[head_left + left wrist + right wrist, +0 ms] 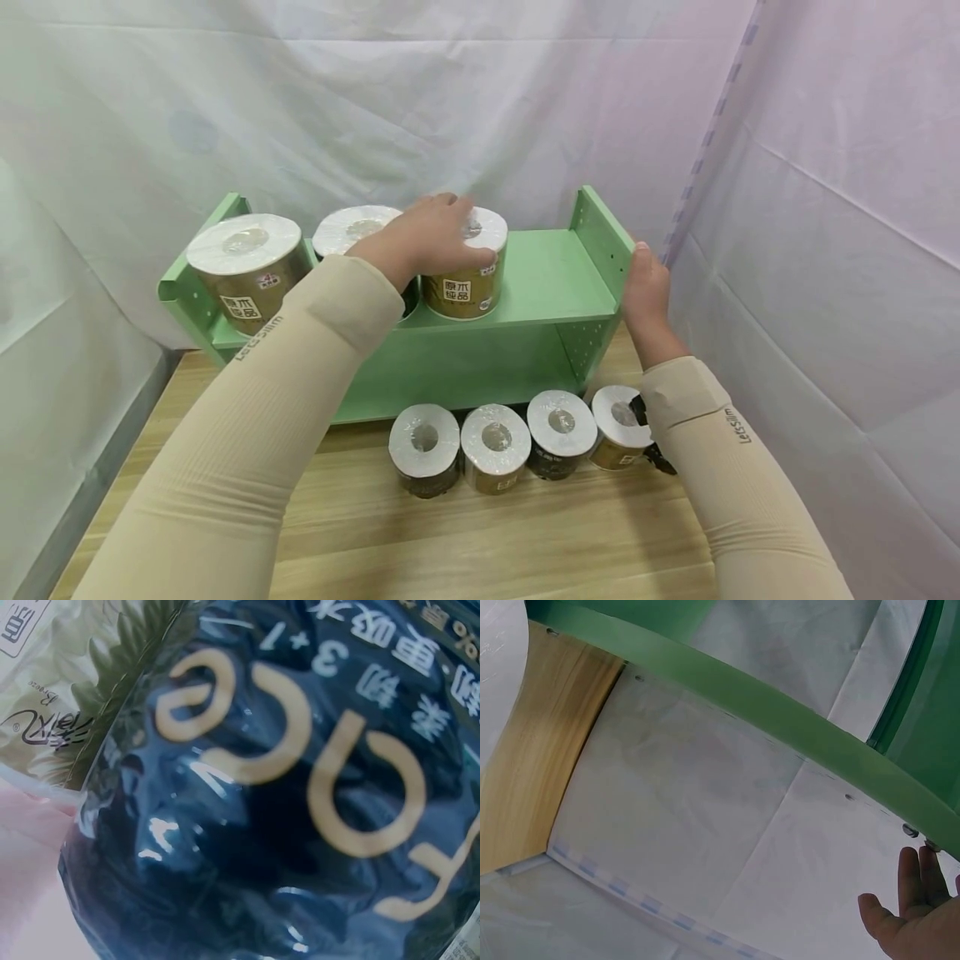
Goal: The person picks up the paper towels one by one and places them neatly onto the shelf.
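A gold-wrapped toilet paper roll [461, 292] stands on the upper board of a green shelf [540, 267]. My left hand [431, 237] grips it from the left, thumb across its front and fingers over its far top edge. Left of it are a dark-wrapped roll [352, 225], partly behind my left arm, and another gold roll [243, 258]. The dark wrapper [247, 802] fills the left wrist view. My right hand [647, 287] rests against the outside of the shelf's right end panel [603, 237]; its fingers [911, 877] look fairly straight beside a screw in the right wrist view.
Several rolls line up on the wooden table [465, 542] before the shelf: a dark roll [423, 450], a gold roll [495, 450], another dark roll [562, 433] and another gold roll [618, 425]. A black object [660, 458] lies partly under my right forearm. White curtains [525, 100] hang behind and beside.
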A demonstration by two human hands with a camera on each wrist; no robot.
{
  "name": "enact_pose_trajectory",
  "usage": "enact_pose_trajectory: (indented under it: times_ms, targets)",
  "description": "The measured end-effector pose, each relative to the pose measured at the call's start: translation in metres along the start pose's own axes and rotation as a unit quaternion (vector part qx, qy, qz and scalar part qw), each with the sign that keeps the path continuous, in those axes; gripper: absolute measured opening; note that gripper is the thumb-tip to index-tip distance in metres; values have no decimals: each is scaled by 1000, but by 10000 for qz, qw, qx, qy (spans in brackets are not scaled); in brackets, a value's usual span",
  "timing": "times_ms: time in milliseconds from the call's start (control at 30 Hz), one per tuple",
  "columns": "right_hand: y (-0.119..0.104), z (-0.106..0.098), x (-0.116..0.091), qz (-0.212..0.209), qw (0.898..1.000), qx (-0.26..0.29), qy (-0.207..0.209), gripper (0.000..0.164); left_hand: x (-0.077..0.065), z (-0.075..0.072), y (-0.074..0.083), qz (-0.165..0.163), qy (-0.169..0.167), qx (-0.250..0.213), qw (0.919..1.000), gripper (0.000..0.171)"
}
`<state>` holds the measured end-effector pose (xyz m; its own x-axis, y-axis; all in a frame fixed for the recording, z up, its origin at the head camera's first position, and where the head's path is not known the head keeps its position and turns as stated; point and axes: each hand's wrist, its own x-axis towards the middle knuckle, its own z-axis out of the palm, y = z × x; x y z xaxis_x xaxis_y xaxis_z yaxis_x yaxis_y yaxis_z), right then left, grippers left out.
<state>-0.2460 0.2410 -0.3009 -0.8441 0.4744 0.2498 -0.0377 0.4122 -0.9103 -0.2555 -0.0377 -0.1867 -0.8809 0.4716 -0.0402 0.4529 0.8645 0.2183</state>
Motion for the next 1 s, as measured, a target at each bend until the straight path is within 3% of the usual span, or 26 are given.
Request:
enact_pose_trajectory:
  times_ms: [600,1000]
  targets:
    - [-3,1,1,53,9993,-69,-369,64,-7,12,1,375,793,734,9934,74]
    - [-1,1,3,-26,9992,-169,-370,65,-30,23,-14,949,1773,957,9749,78]
